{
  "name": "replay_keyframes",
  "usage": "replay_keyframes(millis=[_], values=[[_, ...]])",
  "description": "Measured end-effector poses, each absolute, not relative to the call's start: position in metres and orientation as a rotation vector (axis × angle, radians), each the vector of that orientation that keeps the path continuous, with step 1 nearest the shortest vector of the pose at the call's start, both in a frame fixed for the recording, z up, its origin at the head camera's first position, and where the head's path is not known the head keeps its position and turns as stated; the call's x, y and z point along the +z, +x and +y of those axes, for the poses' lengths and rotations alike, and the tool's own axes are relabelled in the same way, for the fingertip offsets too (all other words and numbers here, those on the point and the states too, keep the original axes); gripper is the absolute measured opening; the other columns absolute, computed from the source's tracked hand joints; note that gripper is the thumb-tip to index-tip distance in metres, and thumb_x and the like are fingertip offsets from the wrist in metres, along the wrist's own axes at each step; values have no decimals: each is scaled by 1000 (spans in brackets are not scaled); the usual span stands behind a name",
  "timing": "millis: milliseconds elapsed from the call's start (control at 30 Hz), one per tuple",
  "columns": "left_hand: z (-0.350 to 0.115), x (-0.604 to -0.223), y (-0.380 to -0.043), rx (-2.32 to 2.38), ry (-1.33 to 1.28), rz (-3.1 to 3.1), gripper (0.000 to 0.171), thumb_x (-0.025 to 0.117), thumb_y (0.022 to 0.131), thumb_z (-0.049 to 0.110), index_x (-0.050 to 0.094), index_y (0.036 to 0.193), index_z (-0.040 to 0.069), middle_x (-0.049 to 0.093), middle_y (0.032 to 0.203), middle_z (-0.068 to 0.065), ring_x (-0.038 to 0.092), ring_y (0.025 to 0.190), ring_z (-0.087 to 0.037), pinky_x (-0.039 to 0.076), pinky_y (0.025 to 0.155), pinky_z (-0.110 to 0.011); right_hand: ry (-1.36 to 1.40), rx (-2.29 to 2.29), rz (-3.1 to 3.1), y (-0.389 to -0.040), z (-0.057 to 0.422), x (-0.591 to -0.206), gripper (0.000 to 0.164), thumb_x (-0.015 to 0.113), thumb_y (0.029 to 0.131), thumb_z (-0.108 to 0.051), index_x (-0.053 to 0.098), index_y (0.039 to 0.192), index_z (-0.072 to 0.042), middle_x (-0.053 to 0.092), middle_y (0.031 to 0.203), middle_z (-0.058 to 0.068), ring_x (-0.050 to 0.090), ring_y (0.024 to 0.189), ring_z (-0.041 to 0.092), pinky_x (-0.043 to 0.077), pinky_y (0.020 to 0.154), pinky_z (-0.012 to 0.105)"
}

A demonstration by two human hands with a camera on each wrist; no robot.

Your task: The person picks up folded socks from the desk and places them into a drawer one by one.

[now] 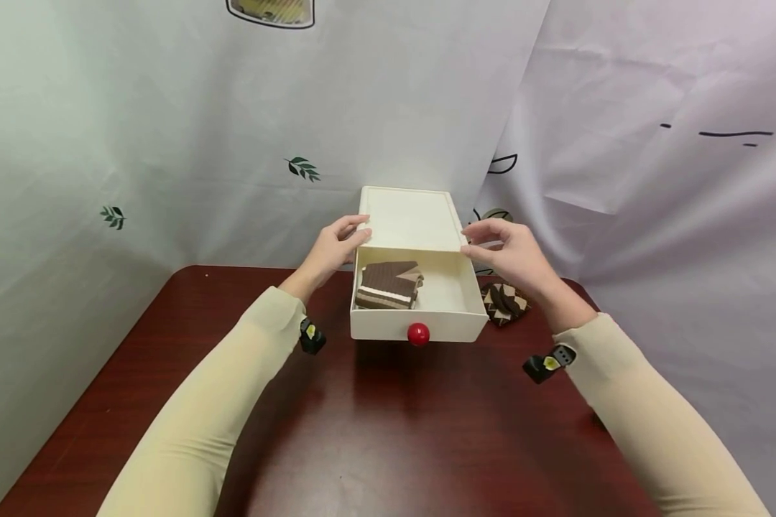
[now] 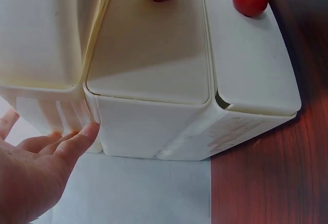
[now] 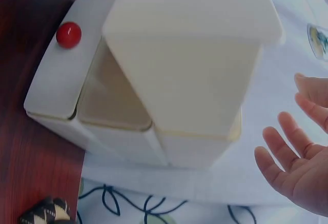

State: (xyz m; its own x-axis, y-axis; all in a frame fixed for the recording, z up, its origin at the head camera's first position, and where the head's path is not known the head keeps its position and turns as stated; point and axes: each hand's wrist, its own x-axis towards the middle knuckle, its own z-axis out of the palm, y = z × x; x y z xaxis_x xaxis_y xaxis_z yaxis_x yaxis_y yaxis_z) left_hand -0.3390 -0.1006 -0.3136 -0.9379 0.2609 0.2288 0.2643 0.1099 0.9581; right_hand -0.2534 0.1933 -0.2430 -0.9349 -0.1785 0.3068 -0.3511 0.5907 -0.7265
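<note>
A small white drawer cabinet (image 1: 414, 215) stands against the curtain, and its top drawer (image 1: 453, 324) with a red knob (image 1: 418, 334) is pulled out. Inside, at the drawer's left, lies a folded brown and beige ribbed cloth (image 1: 388, 281). My left hand (image 1: 333, 248) is at the cabinet's upper left side; in the left wrist view its extended fingertips (image 2: 88, 130) touch the side wall. On the other side my right hand (image 1: 507, 251) is near the top right edge, thumb and fingers spread. The right wrist view shows that hand with nothing in it, apart from the cabinet wall.
Two lower drawers, the middle one (image 2: 154, 55) and the bottom one (image 2: 251, 55), are closed under the open drawer. A brown and beige patterned cloth bundle (image 1: 504, 303) lies right of the cabinet on the dark red table (image 1: 375, 431). A pale curtain (image 1: 233, 143) hangs behind.
</note>
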Motion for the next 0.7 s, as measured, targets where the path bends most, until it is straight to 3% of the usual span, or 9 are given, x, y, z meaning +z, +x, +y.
replay_keyframes(millis=[367,700], values=[[-99,-315,-340,-2024,-554,-2336,44,58,93,33,50,134,19,39,143,-5,50,116,-19,49,73,-33,300,1241,-2574,-262,234,-254,38,69,86,-26,62,116,-4,62,110,12,57,98,22,45,77,26],[-100,-315,-342,-2033,-551,-2336,46,58,92,34,50,135,20,40,143,-4,49,116,-20,47,72,-32,196,1209,-2570,-255,268,-264,39,70,85,-28,62,115,-5,63,106,3,56,93,10,44,74,19]])
